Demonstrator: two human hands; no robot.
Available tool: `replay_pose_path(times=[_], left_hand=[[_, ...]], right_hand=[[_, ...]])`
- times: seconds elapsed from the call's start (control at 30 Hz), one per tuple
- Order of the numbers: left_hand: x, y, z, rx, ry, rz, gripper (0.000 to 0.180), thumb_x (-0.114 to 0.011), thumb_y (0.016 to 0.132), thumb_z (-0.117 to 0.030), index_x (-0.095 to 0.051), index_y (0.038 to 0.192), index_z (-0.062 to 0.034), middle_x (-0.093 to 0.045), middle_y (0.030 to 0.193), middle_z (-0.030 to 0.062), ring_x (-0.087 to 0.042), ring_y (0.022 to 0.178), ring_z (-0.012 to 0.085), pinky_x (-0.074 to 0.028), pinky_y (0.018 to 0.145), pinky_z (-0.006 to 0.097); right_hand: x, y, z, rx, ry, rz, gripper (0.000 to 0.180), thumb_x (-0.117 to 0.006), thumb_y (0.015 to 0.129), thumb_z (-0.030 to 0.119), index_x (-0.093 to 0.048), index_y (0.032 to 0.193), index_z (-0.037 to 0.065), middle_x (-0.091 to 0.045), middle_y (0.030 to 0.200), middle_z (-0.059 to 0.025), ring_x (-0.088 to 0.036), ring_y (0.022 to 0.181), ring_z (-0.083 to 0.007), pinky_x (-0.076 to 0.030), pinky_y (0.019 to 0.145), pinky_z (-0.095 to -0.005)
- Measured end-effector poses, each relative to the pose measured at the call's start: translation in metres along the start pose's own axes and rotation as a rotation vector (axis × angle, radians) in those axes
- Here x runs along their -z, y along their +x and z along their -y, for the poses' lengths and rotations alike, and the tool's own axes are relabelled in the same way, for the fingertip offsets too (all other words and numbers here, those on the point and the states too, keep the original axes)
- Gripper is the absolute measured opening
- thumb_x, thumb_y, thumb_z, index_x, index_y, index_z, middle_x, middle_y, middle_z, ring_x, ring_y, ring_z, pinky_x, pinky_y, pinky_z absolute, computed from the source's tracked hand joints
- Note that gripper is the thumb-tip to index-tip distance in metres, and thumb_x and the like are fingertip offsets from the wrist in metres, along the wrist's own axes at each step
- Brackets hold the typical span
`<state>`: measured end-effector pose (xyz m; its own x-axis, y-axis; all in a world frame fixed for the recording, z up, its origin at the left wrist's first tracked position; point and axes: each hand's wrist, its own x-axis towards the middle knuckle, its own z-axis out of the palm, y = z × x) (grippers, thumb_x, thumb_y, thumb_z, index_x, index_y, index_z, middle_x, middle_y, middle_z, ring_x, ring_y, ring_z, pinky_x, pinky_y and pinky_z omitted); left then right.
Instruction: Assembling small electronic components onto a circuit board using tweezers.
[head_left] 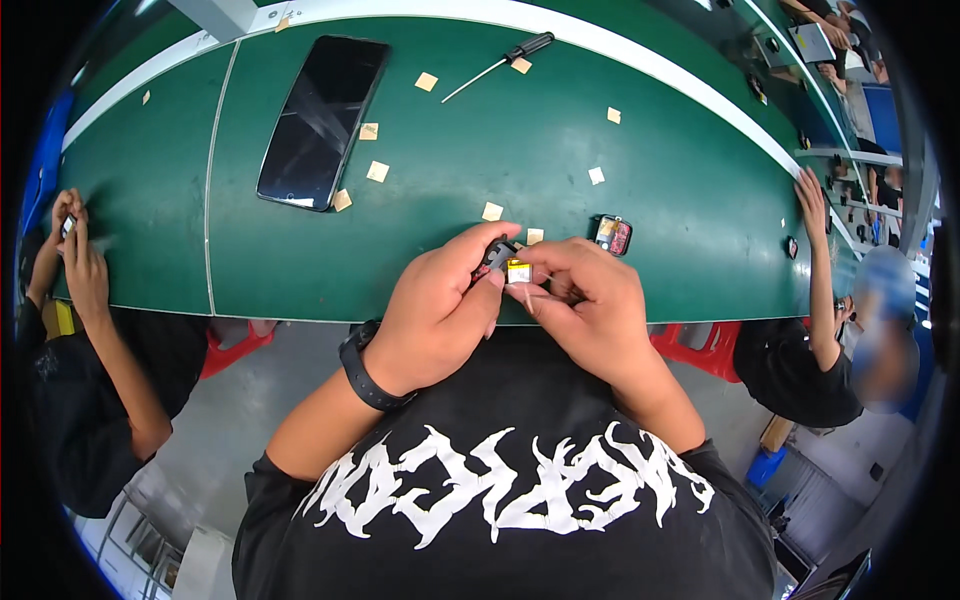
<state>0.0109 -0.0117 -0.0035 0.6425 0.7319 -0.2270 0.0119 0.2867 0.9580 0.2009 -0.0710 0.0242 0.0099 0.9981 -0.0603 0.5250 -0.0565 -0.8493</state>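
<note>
Near the table's front edge, my left hand [432,305] is closed around a small black casing [498,252] with reddish parts inside. My right hand [597,305] pinches a small silver battery cell [519,273] with a yellow strip along its top. The cell is right beside the casing, and my left thumb comes close to it. My fingers cover part of both pieces, so I cannot tell whether they are joined. Just beyond my right hand lies another small black casing [612,235] with its pinkish-red inside showing.
A large black tablet-like device [323,122] lies at the far left of the green table [480,150]. A screwdriver [500,66] rests near the back edge. Several small tan squares [377,171] are scattered about. Co-workers sit on both sides, one person's hands [80,245] at the left.
</note>
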Motion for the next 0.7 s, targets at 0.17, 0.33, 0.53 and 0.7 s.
replay_pose_path(times=[0.17, 0.33, 0.53, 0.7], left_hand=[[0.0, 0.001, -0.002, 0.005, 0.012, -0.014, 0.038, -0.048, 0.099, -0.002, -0.055, 0.136, 0.0028, -0.06, 0.083, 0.0016, -0.054, 0.061, 0.006, -0.043, 0.056, 0.023], [-0.001, 0.002, 0.002, -0.05, 0.076, -0.029, 0.036, -0.047, 0.098, 0.0, -0.055, 0.133, 0.0025, -0.061, 0.083, 0.0028, -0.054, 0.06, 0.0074, -0.044, 0.057, 0.025], [-0.003, 0.001, 0.007, -0.134, 0.092, -0.051, 0.031, -0.046, 0.096, 0.003, -0.055, 0.126, 0.0017, -0.063, 0.084, 0.0045, -0.054, 0.06, 0.0087, -0.045, 0.057, 0.026], [-0.004, 0.001, 0.008, -0.177, 0.101, -0.049, 0.029, -0.045, 0.095, 0.004, -0.055, 0.122, 0.0012, -0.062, 0.083, 0.0044, -0.055, 0.061, 0.0087, -0.045, 0.058, 0.026]], right_hand=[[0.001, 0.002, -0.001, 0.018, -0.076, 0.005, 0.03, -0.079, 0.081, -0.001, -0.071, 0.109, 0.005, -0.068, 0.09, -0.0073, -0.066, 0.068, -0.0162, -0.052, 0.06, -0.0285], [0.001, 0.003, -0.009, 0.289, -0.104, -0.021, 0.027, -0.078, 0.083, 0.001, -0.071, 0.109, 0.002, -0.071, 0.09, -0.0111, -0.071, 0.072, -0.0205, -0.054, 0.062, -0.0283], [0.0, -0.001, -0.001, 0.006, 0.069, -0.018, 0.014, -0.074, 0.089, 0.002, -0.071, 0.103, 0.001, -0.074, 0.091, -0.0115, -0.072, 0.073, -0.0202, -0.057, 0.066, -0.0286], [0.001, 0.0, 0.001, 0.023, 0.054, -0.002, 0.013, -0.073, 0.089, 0.0, -0.071, 0.102, 0.001, -0.075, 0.094, -0.0114, -0.072, 0.076, -0.0182, -0.056, 0.067, -0.0286]])
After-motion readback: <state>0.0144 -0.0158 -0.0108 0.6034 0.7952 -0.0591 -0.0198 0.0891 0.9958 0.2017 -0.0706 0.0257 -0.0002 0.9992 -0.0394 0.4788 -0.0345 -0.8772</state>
